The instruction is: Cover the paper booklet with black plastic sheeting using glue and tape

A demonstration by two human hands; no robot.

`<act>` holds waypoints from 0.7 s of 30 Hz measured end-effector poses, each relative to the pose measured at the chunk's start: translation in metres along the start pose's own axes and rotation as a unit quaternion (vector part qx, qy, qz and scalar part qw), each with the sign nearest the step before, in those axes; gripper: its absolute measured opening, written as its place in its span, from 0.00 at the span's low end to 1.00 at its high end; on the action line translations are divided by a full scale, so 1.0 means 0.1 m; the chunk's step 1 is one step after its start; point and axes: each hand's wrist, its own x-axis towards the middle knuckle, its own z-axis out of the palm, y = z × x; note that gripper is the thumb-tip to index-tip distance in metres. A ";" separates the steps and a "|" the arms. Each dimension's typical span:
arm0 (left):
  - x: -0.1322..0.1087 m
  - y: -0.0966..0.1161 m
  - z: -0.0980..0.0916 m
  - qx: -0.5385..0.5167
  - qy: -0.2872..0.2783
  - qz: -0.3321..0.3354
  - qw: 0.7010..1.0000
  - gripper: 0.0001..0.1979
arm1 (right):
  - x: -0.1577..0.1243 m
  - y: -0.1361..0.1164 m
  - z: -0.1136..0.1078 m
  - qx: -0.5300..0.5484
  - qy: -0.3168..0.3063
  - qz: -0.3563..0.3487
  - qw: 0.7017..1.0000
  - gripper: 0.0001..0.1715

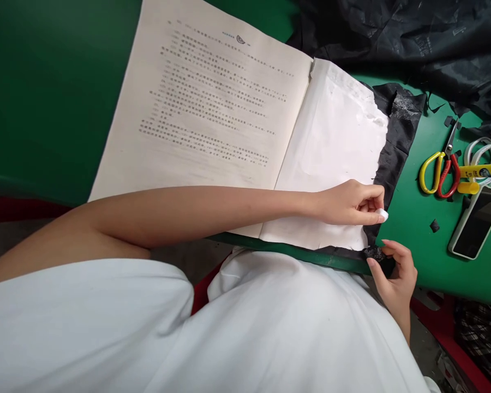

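Observation:
An open book (213, 109) lies on the green table, its left page printed. Over its right side spreads a white sheet (331, 131) with wrinkled, rough edges, and black sheeting (396, 136) sticks out beyond it. My left hand (347, 204) reaches across the white sheet, fingers curled, pinching a small white lump (382, 214) between thumb and forefinger; its kind is unclear. At the near right corner, my right hand (396, 270) has its thumb and fingertips around the black, shiny corner of the sheeting.
Scissors (439, 174) with yellow and red handles lie right of the book, beside a yellow glue tube (483, 171), a coiled white cable (485, 150) and a phone (477, 222). More black sheeting (401, 38) is heaped at the back right. Small black scraps dot the table.

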 end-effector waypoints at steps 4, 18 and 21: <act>0.01 -0.02 0.00 0.009 -0.001 0.009 1.000 0.12 | -0.05 -0.06 0.12 -0.037 0.032 -0.034 0.998 0.20; -0.36 -0.14 0.40 0.298 -0.085 0.201 0.929 0.05 | -0.18 -0.10 0.17 -0.049 0.079 -0.032 0.995 0.05; -0.41 -0.21 0.51 0.405 -0.031 0.261 0.876 0.10 | -0.21 -0.13 0.18 -0.029 0.077 -0.015 0.997 0.06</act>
